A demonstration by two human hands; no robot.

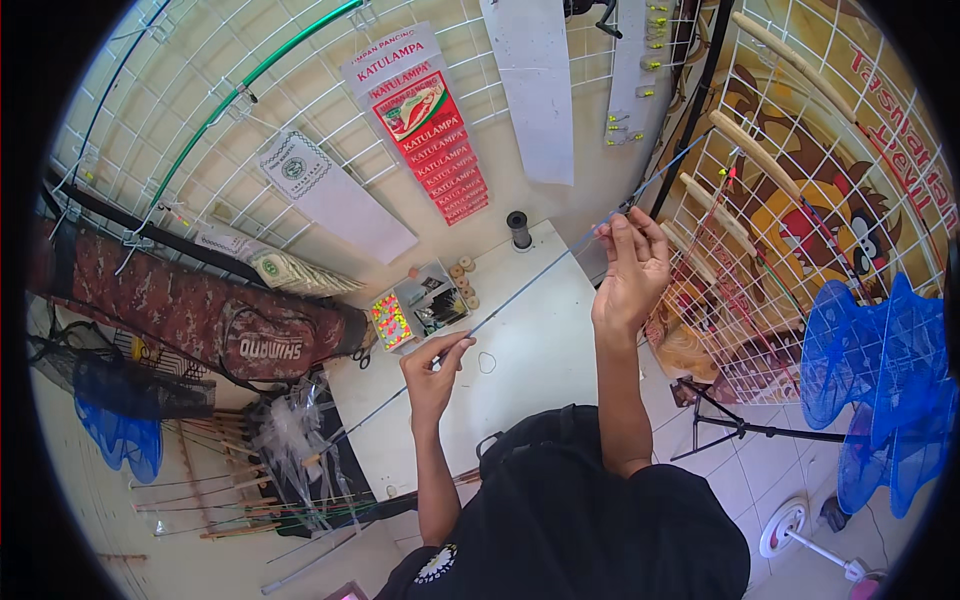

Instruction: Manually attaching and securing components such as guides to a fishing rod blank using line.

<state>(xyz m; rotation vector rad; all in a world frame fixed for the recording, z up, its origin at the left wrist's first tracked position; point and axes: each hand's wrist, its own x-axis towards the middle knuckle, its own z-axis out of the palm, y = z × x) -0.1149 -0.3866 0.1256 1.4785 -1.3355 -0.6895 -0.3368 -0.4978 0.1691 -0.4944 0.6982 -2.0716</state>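
Note:
A thin blue fishing rod (532,283) slants across the white table from lower left to upper right. My left hand (432,375) pinches it above the table's left half. Farther up, my right hand (632,265) is raised, thumb and fingers closed on the rod near a dark fitting. Both ends of the rod are hard to make out against the things behind. Under it on the white table (540,370) lies a small thin dark loop (487,362). A dark thread spool (518,230) stands at the far edge, left of my right hand.
Left of centre sit a box of bright floats (392,320), a compartment tray (440,300) and tan rings (466,272). Scissors (362,357) lie at the left edge. Camouflage rod bag (270,340) is left; wire rack with wooden-handled rods (765,160) and blue nets (880,350) are right.

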